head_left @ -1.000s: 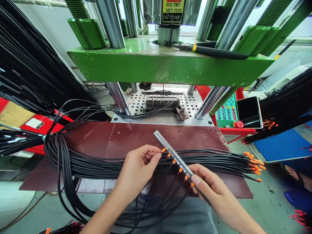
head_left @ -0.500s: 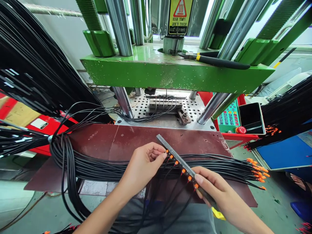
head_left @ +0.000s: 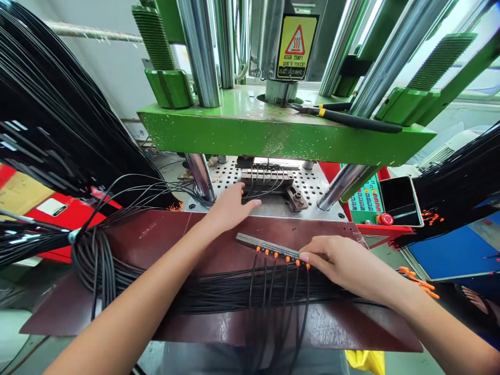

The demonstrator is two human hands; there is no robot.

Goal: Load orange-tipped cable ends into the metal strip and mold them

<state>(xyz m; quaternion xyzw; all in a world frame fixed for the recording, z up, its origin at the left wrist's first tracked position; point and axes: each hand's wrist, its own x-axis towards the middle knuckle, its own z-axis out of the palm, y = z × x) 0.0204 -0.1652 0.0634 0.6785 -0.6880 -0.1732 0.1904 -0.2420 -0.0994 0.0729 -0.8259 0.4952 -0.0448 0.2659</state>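
Observation:
My right hand (head_left: 344, 263) grips the right end of a thin metal bar (head_left: 253, 241) lying on the dark red work plate (head_left: 164, 234). Several black cables with orange tips (head_left: 275, 254) are set into the bar and hang down toward me. My left hand (head_left: 228, 208) reaches forward with fingers spread, flat on the perforated machine bed (head_left: 312, 182), just left of a dark mould block (head_left: 267, 177) that has several black cables plugged in. A thick bundle of black cables (head_left: 219, 294) lies across the plate under both arms.
A green press platen (head_left: 273, 130) with steel columns hangs above the bed, with a yellow high-temperature sign (head_left: 296, 46) and black pliers (head_left: 344, 117) on top. A green keypad with a red button (head_left: 385, 219) stands at the right. Hanging cable bundles flank both sides.
My left hand let go of the cable tip at the bar and reached forward to the machine bed. My right hand swung the bar flatter on the plate. The camera tilted upward.

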